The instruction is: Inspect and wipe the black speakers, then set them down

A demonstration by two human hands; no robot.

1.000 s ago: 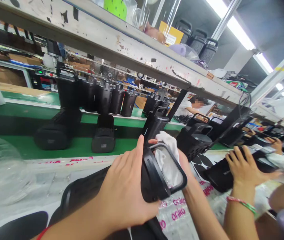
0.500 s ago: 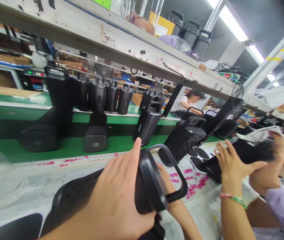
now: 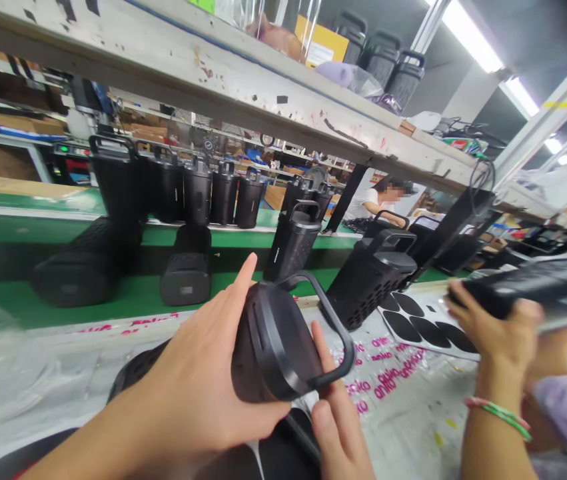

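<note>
- My left hand [image 3: 198,373] is clamping around a black handled speaker [image 3: 273,343].
- My right hand [image 3: 340,427] is meeting its loop handle [image 3: 348,348]; whether gripping, I cannot tell.

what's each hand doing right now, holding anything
Left hand: holding the black cylinder.
Right hand: at its handle; whether it grips cannot be told.

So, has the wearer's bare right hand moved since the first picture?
Yes, down in the view: against the flat white sheet with black ovals, the bare right hand was roughly level and now sits lower.
</note>
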